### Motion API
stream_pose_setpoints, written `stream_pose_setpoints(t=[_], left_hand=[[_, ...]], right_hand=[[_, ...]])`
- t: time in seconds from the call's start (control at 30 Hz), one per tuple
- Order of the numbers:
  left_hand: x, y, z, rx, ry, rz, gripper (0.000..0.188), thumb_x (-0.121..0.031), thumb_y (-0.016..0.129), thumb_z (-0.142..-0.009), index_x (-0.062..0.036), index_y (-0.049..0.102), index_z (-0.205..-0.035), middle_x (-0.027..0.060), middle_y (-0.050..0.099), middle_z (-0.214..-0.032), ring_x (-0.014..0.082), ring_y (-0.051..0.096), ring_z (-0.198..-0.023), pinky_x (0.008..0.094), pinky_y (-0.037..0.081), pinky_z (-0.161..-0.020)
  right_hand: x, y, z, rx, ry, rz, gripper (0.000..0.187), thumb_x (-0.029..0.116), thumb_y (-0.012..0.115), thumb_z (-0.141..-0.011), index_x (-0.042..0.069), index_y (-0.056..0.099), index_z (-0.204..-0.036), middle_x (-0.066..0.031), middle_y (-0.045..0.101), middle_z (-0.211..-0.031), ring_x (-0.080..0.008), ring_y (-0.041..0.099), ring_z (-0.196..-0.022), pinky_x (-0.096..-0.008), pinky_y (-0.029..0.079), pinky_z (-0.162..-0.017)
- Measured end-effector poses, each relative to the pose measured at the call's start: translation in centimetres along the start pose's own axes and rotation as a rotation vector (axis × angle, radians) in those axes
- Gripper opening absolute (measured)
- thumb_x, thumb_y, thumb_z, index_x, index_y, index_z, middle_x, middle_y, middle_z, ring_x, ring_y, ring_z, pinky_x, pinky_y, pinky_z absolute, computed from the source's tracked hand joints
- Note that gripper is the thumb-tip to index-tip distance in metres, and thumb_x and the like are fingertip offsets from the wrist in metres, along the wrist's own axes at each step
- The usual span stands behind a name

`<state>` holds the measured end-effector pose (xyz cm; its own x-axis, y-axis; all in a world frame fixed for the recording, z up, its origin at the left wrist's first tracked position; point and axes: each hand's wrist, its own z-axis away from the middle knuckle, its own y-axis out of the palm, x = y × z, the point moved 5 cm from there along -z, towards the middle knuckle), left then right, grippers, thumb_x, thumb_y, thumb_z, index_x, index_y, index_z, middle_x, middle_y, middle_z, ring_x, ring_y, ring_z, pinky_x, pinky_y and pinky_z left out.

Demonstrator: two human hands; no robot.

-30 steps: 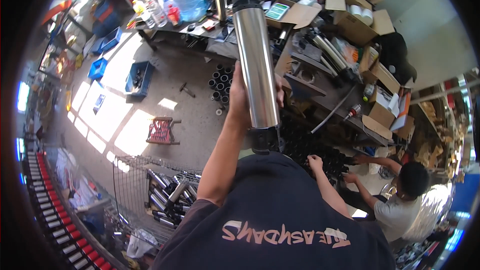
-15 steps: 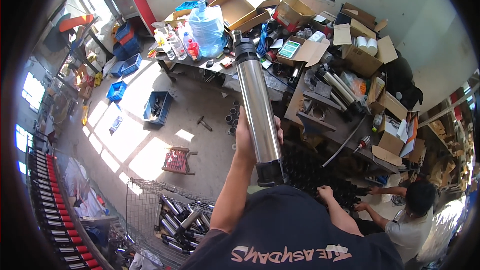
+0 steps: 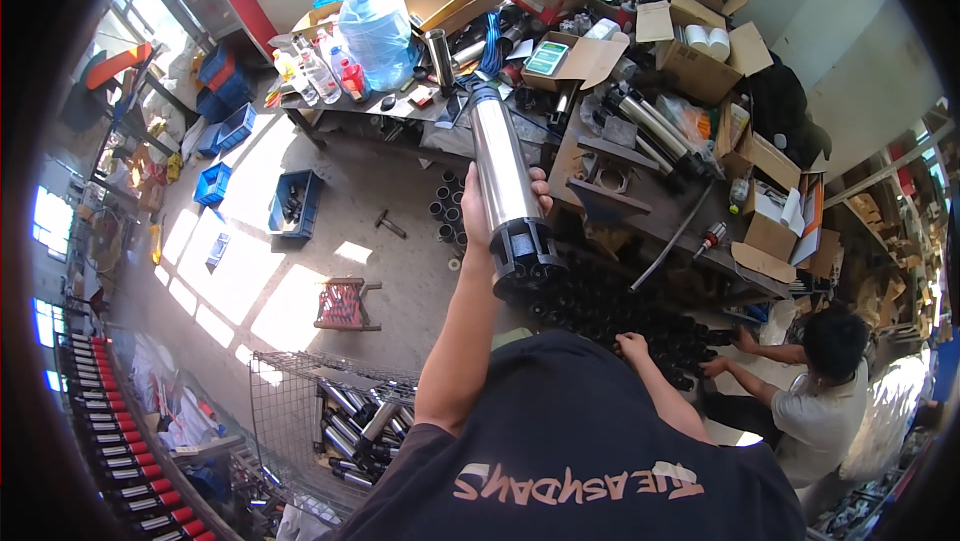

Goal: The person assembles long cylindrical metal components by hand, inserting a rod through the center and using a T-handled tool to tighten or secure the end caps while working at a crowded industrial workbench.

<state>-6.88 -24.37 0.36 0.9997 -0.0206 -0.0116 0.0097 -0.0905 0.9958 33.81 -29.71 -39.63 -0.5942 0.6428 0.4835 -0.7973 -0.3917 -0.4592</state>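
Observation:
My left hand (image 3: 482, 211) is wrapped round a long shiny steel pump (image 3: 506, 161), fingers showing on its right side. The pump hangs tilted in front of my chest, with its black slotted end (image 3: 526, 253) toward me. Its far end points at the workbench. My right hand (image 3: 632, 344) is low on the right, its fingers curled in, beside a heap of black parts (image 3: 610, 311); whether anything is in it I cannot make out.
A cluttered workbench (image 3: 690, 231) with boxes and tubes stands ahead and right. A co-worker (image 3: 825, 381) reaches toward the black parts from the right. At the lower left stands a wire basket (image 3: 280, 391) with steel tubes. A hammer (image 3: 390, 224) and a low stool (image 3: 345, 304) are on the floor.
The pump has swung so its black slotted end faces me more, and it looks shorter. The surroundings have shifted left and up in view. My left hand keeps its hold.

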Motion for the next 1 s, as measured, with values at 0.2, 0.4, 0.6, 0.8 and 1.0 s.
stream_pose_setpoints(t=[0.2,0.4,0.6,0.8,1.0], left_hand=[[0.2,-0.8,-0.9,-0.177,-0.102,-0.178,0.082,-0.065,0.023,-0.099,0.0115,0.045,-0.119,0.0213,0.055,-0.099,0.0318,0.06,-0.084,0.0483,0.055,-0.076],[1.6,-0.6,-1.9,-0.14,-0.141,-0.154,0.08,-0.063,0.023,-0.101,0.0119,0.043,-0.12,0.022,0.055,-0.101,0.0325,0.06,-0.086,0.0469,0.056,-0.076],[3.9,0.3,-2.4,0.026,-0.101,0.095,0.061,-0.047,0.043,-0.103,0.0063,0.04,-0.132,0.0142,0.053,-0.104,0.0232,0.057,-0.085,0.0383,0.056,-0.08],[3.7,-0.6,-2.7,0.003,-0.134,0.067,0.068,-0.058,0.031,-0.101,0.0017,0.045,-0.131,0.0196,0.053,-0.101,0.0311,0.057,-0.084,0.0456,0.051,-0.075],[3.2,-2.2,-3.6,-0.138,-0.2,-0.214,0.07,-0.059,0.027,-0.102,0.0017,0.044,-0.132,0.0227,0.057,-0.105,0.0353,0.06,-0.087,0.0501,0.055,-0.076]], right_hand=[[0.0,-4.5,-1.7,-0.15,0.073,-0.277,0.019,0.021,0.06,-0.094,0.006,0.067,-0.104,-0.0029,0.066,-0.079,-0.0134,0.058,-0.06,-0.0281,0.041,-0.047],[4.8,-6.8,-3.5,-0.192,-0.026,-0.343,0.019,0.025,0.06,-0.094,0.009,0.066,-0.104,-0.0001,0.065,-0.079,-0.011,0.057,-0.062,-0.0272,0.042,-0.049],[7.1,-5.5,-2.3,-0.217,-0.08,-0.258,0.022,0.025,0.061,-0.093,0.008,0.066,-0.106,-0.0015,0.065,-0.081,-0.0117,0.059,-0.064,-0.0277,0.045,-0.051],[5.7,-5.0,-1.9,-0.124,0.063,-0.499,0.019,0.024,0.064,-0.092,0.009,0.061,-0.102,0.0005,0.059,-0.077,-0.0126,0.055,-0.062,-0.0296,0.041,-0.05],[7.8,-7.4,-3.0,-0.223,-0.038,-0.361,0.026,0.026,0.065,-0.093,0.008,0.06,-0.112,0.0002,0.06,-0.083,-0.0113,0.054,-0.067,-0.0284,0.043,-0.054]])
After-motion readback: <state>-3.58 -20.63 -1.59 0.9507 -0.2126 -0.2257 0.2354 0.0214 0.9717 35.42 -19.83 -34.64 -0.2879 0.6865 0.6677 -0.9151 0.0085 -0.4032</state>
